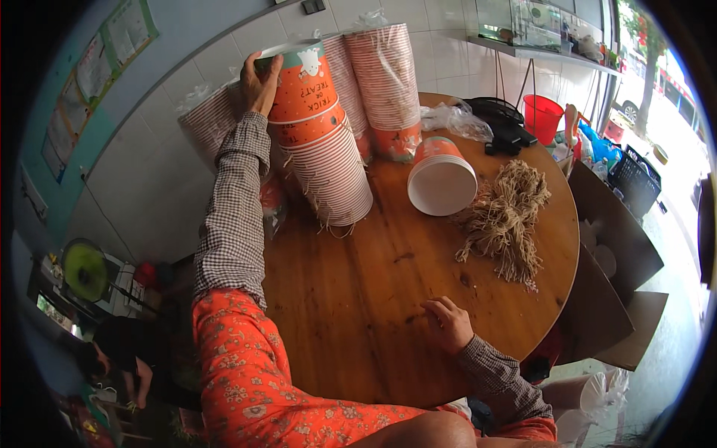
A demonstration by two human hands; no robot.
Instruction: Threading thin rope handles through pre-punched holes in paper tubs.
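Observation:
A tall stack of orange paper buckets (327,168) stands upside down on the round wooden table, white rims downward and bits of twine hanging from the lowest rims. My left hand (261,82) reaches far out and grips the topmost bucket (302,93), fingers at its green base end. That bucket is orange with a white cartoon figure. Over the near right part of the table is my right hand (450,325), fingers loosely bent and apart, holding nothing. Between the stack and a heap of tan twine (511,216), a single bucket (442,179) lies on its side, its white mouth toward me.
Plastic-wrapped bucket stacks (385,89) stand behind and left of the loose stack. A clear plastic bag (457,122) and a black bag (497,119) lie at the table's far edge. Open cardboard boxes (597,291) flank the right side. A person (123,358) bends at lower left.

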